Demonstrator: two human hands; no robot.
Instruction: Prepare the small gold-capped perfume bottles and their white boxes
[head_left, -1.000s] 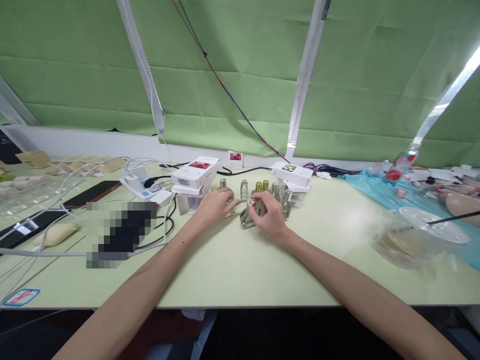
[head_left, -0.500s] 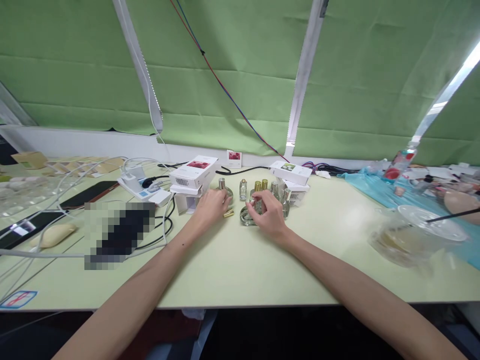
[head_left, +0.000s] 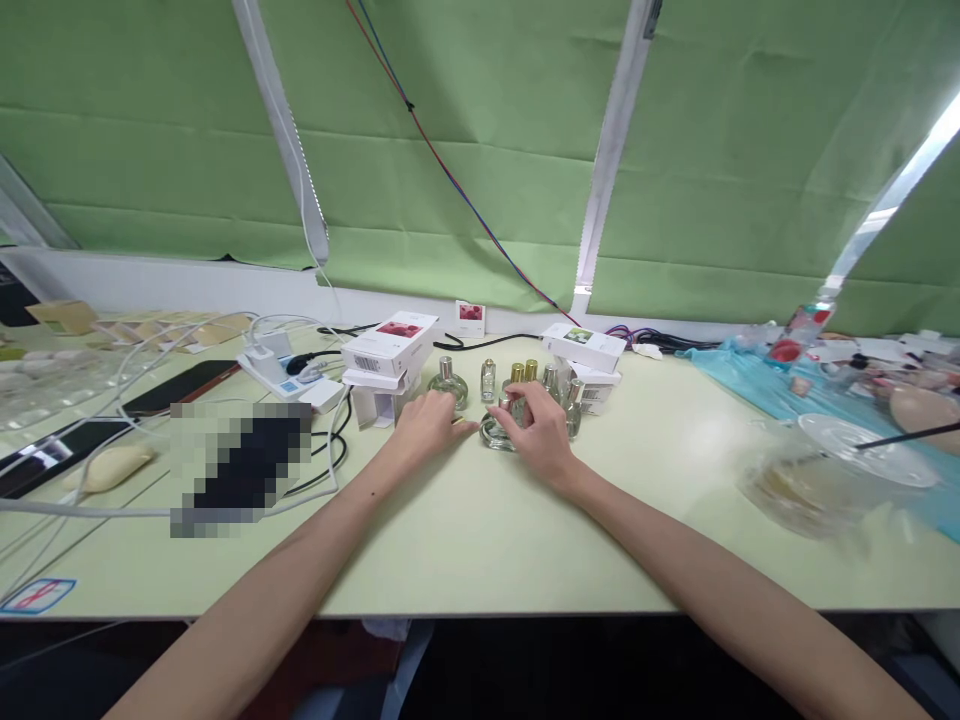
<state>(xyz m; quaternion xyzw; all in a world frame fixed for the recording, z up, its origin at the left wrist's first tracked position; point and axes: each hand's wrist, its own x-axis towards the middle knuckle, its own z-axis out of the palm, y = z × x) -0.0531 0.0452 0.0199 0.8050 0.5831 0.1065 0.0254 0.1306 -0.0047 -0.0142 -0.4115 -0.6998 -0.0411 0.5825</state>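
My right hand (head_left: pixel 541 428) is closed around the neck of a clear glass perfume bottle (head_left: pixel 493 434) on the table, its fingers covering the top. My left hand (head_left: pixel 429 428) is beside it, fingers curled and thumb pointing at the bottle. A sliver of a small gold cap (head_left: pixel 456 420) shows between thumb and fingers; the rest is hidden. Behind the left hand stands a round green-tinted perfume bottle (head_left: pixel 448 385) with a silver top. A slim bottle (head_left: pixel 488 380) stands between the hands. Gold-capped bottles (head_left: pixel 531 371) and silver-capped bottles (head_left: pixel 575 402) cluster behind the right hand.
White boxes (head_left: pixel 391 342) are stacked at left, with another stack (head_left: pixel 583 345) at right. A power strip (head_left: pixel 289 382), cables and phones (head_left: pixel 180 387) lie further left. A plastic cup with a straw (head_left: pixel 825 480) stands at right, near blue cloth (head_left: pixel 739 365).
My left hand has shifted slightly right and down over the gold cap that lay in view, uncovering the round green-tinted bottle. My right hand stays at its bottle.
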